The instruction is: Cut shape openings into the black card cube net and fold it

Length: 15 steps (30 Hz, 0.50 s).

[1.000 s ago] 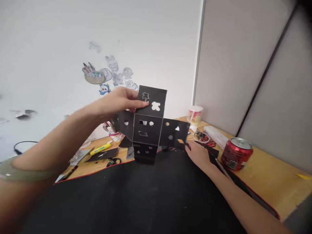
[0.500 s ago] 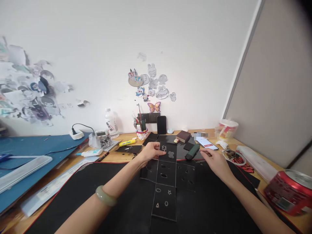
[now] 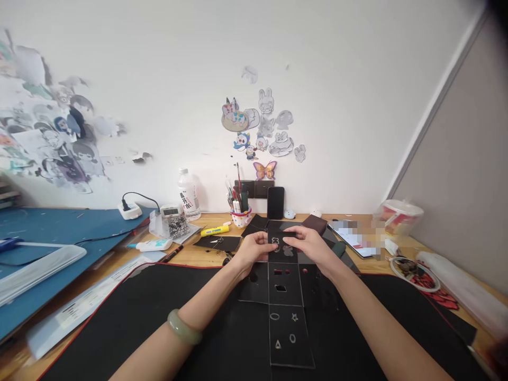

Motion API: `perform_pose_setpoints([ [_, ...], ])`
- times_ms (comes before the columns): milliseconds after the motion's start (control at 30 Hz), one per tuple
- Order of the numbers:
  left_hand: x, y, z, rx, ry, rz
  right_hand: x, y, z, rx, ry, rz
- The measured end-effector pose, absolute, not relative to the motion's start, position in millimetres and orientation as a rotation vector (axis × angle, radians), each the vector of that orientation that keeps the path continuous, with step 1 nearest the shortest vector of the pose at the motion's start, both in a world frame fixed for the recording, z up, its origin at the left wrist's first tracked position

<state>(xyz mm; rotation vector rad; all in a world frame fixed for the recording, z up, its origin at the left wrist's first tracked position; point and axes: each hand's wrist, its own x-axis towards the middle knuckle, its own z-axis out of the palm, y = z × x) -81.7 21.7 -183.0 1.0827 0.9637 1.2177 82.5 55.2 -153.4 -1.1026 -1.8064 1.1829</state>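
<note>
A cross-shaped black card sheet (image 3: 286, 317) with small cut-out shapes lies flat on the black desk mat (image 3: 130, 323). My left hand (image 3: 254, 247) pinches the left edge of its far panel. My right hand (image 3: 311, 244) grips the same panel from the right, fingers curled over its top edge. A pale green bangle (image 3: 183, 328) sits on my left wrist.
Behind the sheet stand a pen cup (image 3: 240, 211), a dark phone (image 3: 275, 202), a water bottle (image 3: 188, 201) and a yellow marker (image 3: 214, 230). A blue mat (image 3: 47, 233) lies at the left. A paper cup (image 3: 399, 216) and a plate (image 3: 415, 267) sit at the right.
The card sheet, held upright a second ago, now lies flat on the mat. My right hand moved left onto the far panel beside my left hand. The view shifted left.
</note>
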Motion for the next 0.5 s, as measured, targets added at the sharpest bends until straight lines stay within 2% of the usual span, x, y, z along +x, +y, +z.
perform_pose_setpoints([
  [167, -93, 28, -183, 1.066, 0.953, 1.184, 78, 60, -157, -1.031, -1.751, 1.353],
  [500, -97, 26, -179, 1.065, 0.887, 1.078, 78, 52, -152, -0.955, -1.756, 1.477],
])
